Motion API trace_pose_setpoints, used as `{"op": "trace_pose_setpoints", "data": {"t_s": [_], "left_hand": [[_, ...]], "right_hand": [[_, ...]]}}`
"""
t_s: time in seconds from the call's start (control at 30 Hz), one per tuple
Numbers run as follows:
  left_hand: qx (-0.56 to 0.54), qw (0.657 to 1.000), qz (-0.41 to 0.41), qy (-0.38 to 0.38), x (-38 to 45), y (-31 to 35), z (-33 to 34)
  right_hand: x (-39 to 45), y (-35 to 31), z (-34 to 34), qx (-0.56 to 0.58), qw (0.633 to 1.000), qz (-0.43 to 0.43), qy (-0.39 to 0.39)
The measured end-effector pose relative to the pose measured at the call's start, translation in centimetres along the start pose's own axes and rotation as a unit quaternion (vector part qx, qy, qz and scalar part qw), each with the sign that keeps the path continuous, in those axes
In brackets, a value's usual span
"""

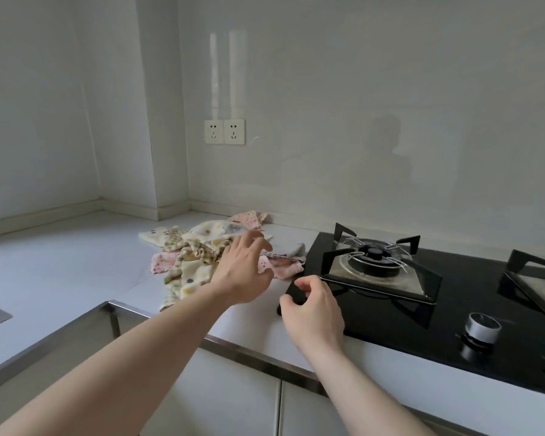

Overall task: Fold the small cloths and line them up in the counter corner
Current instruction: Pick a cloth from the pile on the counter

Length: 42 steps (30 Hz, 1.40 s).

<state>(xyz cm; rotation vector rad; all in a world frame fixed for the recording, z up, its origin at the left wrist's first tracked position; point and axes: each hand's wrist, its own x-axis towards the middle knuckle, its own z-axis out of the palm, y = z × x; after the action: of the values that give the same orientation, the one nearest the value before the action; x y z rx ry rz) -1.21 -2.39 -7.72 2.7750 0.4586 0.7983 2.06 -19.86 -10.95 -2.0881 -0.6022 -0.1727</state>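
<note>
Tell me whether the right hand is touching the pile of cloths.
Apart. The head view shows the right hand at the black stove's corner, with bare counter between it and the pile of cloths.

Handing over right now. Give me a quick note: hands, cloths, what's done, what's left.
Left hand: open, fingers spread over the cloth pile, gripping nothing.
Right hand: loosely curled, empty, at the stove corner.
Cloths: one crumpled heap on the counter beside the stove, one edge hanging off the front.
Done: nothing folded.
Left: fold each cloth, line them up in the corner.
</note>
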Motion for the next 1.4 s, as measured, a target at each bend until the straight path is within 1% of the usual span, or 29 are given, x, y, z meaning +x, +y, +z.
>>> {"op": "trace_pose_setpoints", "data": {"t_s": [0.07, 0.2, 0.3, 0.43, 0.5, 0.57, 0.63, 0.7, 0.8, 0.9, 1.03, 1.1, 1.17, 1.27, 1.4], "left_hand": [[-0.014, 1.0, -0.014, -0.017, 1.0, 0.8, 1.2], [-0.025, 0.996, -0.048, -0.069, 1.1, 0.9, 3.9], [-0.04, 0.994, -0.052, -0.093, 1.0, 0.5, 4.2], [-0.041, 0.995, -0.051, -0.069, 0.9, 0.6, 3.7], [-0.046, 0.997, -0.039, -0.044, 0.6, 0.9, 3.6], [-0.051, 0.998, -0.025, -0.009, 0.3, 1.1, 3.3], [-0.039, 0.999, -0.012, 0.005, 0.2, 1.2, 3.2], [-0.024, 1.0, -0.001, -0.01, 0.1, 1.3, 3.2], [-0.02, 0.998, 0.004, -0.055, -0.1, 1.4, 3.2], [-0.02, 0.996, -0.007, -0.083, -0.1, 1.3, 3.3], [-0.011, 0.995, -0.019, -0.101, 0.2, 1.1, 3.6], [-0.018, 0.996, -0.014, -0.083, 0.1, 0.9, 3.8], [-0.03, 0.999, 0.003, -0.042, -0.1, 0.8, 3.7], [-0.046, 0.997, 0.036, 0.055, -0.5, 0.9, 3.5], [-0.056, 0.98, 0.04, 0.185, -0.8, 0.8, 3.2]], "right_hand": [[0.1, 0.3, 0.0, 0.017, 1.0, 0.002, 0.009], [0.3, 0.8, 0.3, 0.013, 1.0, -0.012, 0.018], [0.2, 0.9, 0.3, 0.026, 0.999, -0.015, 0.019], [0.2, 0.9, -0.7, 0.075, 0.997, -0.009, 0.019], [0.3, 1.5, -1.8, 0.081, 0.996, -0.028, 0.014], [0.3, 2.6, -3.1, 0.051, 0.996, -0.07, 0.017], [0.2, 3.4, -4.1, 0.017, 0.995, -0.091, 0.022], [0.0, 3.7, -4.2, -0.01, 0.996, -0.087, 0.016], [-0.2, 3.7, -3.8, -0.068, 0.994, -0.085, 0.014], [-0.1, 3.7, -3.7, -0.098, 0.992, -0.073, 0.007], [0.2, 3.7, -3.5, -0.143, 0.985, -0.092, -0.005], [0.3, 3.8, -3.4, -0.146, 0.985, -0.093, -0.007], [0.4, 3.8, -3.4, -0.148, 0.984, -0.094, -0.007], [0.5, 3.7, -3.4, -0.153, 0.983, -0.101, -0.005], [0.4, 3.6, -3.3, -0.155, 0.983, -0.103, -0.004]]}}
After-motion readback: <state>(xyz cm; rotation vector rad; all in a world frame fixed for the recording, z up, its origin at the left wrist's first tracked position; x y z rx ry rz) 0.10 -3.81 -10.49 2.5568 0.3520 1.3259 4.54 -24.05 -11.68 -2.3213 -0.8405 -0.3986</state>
